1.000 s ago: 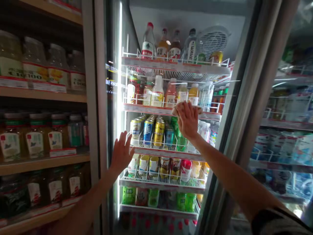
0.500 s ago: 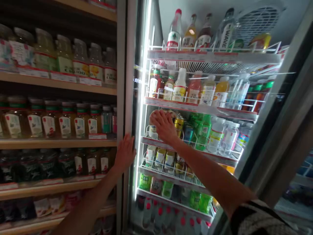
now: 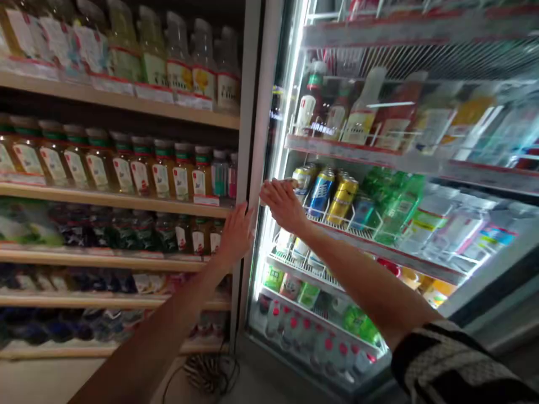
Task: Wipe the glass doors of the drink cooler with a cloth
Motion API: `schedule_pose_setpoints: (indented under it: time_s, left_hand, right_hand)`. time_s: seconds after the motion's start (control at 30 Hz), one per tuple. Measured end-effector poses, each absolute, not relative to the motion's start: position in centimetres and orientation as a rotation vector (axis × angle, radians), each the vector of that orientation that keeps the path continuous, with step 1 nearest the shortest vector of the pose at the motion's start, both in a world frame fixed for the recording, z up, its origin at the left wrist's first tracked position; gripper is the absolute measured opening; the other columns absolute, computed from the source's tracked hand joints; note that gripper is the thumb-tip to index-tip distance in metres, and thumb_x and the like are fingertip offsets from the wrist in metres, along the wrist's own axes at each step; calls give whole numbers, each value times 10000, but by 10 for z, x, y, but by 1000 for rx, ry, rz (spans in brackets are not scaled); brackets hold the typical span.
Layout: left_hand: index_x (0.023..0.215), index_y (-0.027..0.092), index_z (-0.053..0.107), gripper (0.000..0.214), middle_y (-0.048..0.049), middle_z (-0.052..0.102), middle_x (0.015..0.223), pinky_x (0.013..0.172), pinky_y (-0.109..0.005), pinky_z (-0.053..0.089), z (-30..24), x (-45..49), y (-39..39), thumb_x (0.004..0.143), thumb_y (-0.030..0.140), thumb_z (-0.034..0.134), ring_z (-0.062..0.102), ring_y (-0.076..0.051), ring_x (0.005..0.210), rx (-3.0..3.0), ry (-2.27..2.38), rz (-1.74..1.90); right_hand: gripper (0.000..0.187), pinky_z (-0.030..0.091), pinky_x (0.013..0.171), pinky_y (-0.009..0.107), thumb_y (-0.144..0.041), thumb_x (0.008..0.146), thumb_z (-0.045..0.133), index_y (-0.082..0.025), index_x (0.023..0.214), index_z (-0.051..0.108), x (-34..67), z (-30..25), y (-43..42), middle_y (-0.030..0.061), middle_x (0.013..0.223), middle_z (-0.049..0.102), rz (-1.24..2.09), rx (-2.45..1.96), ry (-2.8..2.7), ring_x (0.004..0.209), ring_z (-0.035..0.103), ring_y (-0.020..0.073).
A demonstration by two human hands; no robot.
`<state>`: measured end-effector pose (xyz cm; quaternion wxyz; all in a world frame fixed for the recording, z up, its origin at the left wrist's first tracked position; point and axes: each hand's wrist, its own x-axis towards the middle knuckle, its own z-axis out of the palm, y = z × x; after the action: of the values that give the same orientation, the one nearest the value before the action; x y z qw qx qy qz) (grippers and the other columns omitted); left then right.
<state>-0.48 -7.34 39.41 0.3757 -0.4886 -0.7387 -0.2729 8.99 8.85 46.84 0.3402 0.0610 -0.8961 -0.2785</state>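
Observation:
My right hand [image 3: 284,206] is at the glass door [image 3: 357,188] of a lit drinks cooler, close to its left edge by the bright light strip. Its fingers lie close together, and a small tan edge shows beyond them; what it belongs to I cannot make out. Just behind the glass there are a blue can [image 3: 320,191] and a gold can [image 3: 343,199]. My left hand [image 3: 236,233] rests with its fingers apart against the grey upright [image 3: 248,168] between the cooler and the open shelves.
Wooden shelves [image 3: 126,193] on the left carry rows of bottles. Inside the cooler, green bottles [image 3: 402,205] and clear bottles stand beside the cans, with red-capped bottles [image 3: 290,331] at the bottom. A bundle of cable [image 3: 206,370] lies on the floor below the shelves.
The view has tipped downward and come closer, bringing the floor into sight. My right hand has slid left across the glass to the door's edge. My left hand stays by the upright.

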Motion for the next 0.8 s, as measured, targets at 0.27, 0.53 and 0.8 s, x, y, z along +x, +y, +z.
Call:
schedule_pose_setpoints:
  time_s: [0.27, 0.53, 0.8]
  left_hand:
    - [1382, 137, 283, 626, -175, 215, 1507, 1121, -514, 189, 398, 1, -73, 788, 168, 476, 164, -287, 1405, -1376, -1908, -718]
    - [1410, 174, 217, 622, -114, 171, 1531, 1145, -480, 103, 435, 33, -20, 824, 171, 425, 93, -238, 1422, -1584, -1728, -642]
    - [1421, 159, 194, 634, -114, 154, 1535, 1140, -501, 133, 450, 61, 8, 822, 162, 400, 36, -260, 1426, -1617, -1733, -578]
  right_hand:
    - [497, 72, 1080, 653, -140, 891, 374, -113, 1387, 353, 143, 523, 94, 145, 1480, 324, -815, 194, -2398, 1398, 183, 315]
    - [584, 175, 1099, 618, -119, 805, 553, -170, 1366, 400, 206, 497, 106, 126, 1468, 359, -785, 107, -2463, 1377, 256, 322]
    - [545, 152, 1011, 600, -398, 895, 262, -81, 1203, 582, 263, 582, 142, 124, 1479, 249, -746, -202, -1898, 1337, 213, 385]
